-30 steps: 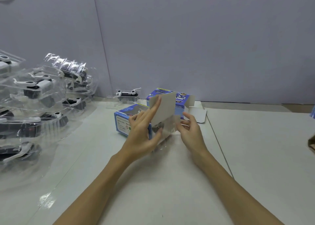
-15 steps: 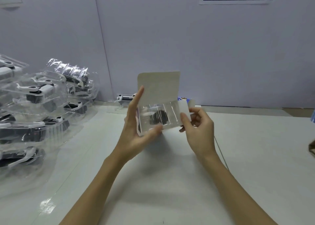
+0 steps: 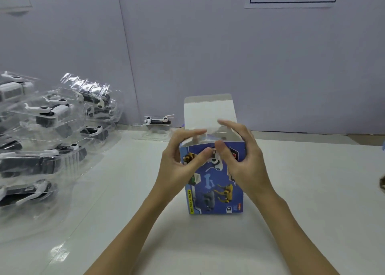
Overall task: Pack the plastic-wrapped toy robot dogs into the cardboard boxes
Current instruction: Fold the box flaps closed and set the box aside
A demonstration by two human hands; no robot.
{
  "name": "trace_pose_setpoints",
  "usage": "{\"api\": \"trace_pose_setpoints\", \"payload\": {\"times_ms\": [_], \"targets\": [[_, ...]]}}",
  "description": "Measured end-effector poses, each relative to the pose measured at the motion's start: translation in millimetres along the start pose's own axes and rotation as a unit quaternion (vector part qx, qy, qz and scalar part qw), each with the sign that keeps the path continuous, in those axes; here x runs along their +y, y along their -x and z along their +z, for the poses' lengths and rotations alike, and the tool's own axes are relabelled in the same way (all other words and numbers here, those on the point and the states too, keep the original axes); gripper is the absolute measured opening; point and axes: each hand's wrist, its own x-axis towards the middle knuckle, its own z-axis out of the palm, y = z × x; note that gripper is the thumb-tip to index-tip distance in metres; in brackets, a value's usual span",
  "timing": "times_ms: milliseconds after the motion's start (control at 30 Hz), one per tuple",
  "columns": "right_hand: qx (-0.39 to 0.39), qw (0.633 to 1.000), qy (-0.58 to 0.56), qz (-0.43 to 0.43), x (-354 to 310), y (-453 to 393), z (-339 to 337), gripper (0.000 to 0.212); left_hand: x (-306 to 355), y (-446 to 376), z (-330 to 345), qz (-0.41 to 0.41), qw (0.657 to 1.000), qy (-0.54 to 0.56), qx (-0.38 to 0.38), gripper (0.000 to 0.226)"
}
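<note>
Plastic-wrapped toy robot dog: no longer visible through the carton's open end as half a second before; judged now inside the blue printed cardboard box (image 3: 214, 181), turned upright on the white surface (image 3: 312, 191), lid flap (image 3: 208, 112) raised. Left hand (image 3: 179, 166) and right hand (image 3: 245, 162) gripped the box top, fingers curled. Closing remained. Side lettering unreadable.

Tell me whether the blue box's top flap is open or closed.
Open. The blue box stands upright on the table, and its top flap rises above the opening, its plain white inside facing the camera.
</note>
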Motion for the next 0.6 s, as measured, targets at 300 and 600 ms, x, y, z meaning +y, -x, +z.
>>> {"api": "trace_pose_setpoints", "payload": {"times_ms": [300, 600], "targets": [[0.077, 0.995, -0.05, 0.039, -2.2, 0.3, 2.0, 0.034, 3.1, -0.1, 5.4, -0.033, 0.999, -0.015, -0.037, 0.024], [0.05, 0.988, -0.133, 0.065, -0.5, 3.6, 2.5, 0.039, 8.8, -5.0, 7.1, -0.014, 0.992, 0.126, 0.008, 0.059]]}}
